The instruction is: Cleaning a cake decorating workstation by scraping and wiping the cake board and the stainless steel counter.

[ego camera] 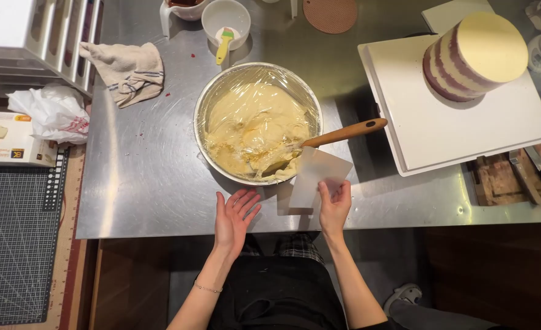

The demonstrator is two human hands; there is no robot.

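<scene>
My left hand [234, 217] hovers open, palm up, over the front edge of the steel table [142, 177], holding nothing. Pinched in my right hand [334, 205] is a flat white plastic scraper [316, 176], held just right of the bowl. The big metal bowl [204, 110] holds pale yellow cream under partly peeled plastic wrap [252, 116]. A spatula with a wooden handle [344, 132] rests in the bowl, handle pointing right.
A layered pink-and-cream cake [475, 58] stands on a white board [453, 128] at right. A cloth [127, 70], a white cup with a small brush [225, 21], a round trivet [330, 13], a plastic bag [54, 113] and a cutting mat [14, 238] lie around.
</scene>
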